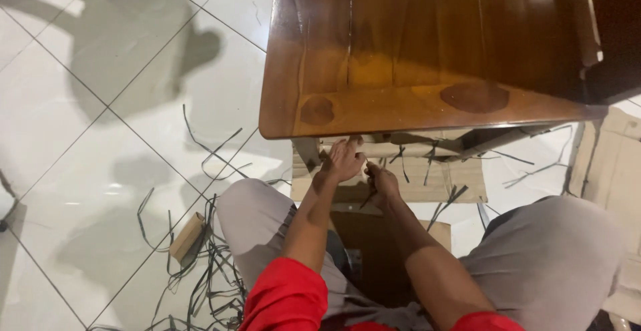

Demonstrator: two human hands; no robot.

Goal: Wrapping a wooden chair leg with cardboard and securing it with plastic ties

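Wooden desk (pixel 414 51) stands over your hands. Your left hand (pixel 344 159) lies open against the pale rail (pixel 380 149) under its edge, and your right hand (pixel 382 183) is closed on a thin dark tool (pixel 368 199). You seem to be mid-fastening; next, steady the rail carefully.

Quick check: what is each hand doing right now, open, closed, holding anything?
Left hand: open, fingers spread against the pale frame under the wooden table.
Right hand: closed on a thin dark tool.
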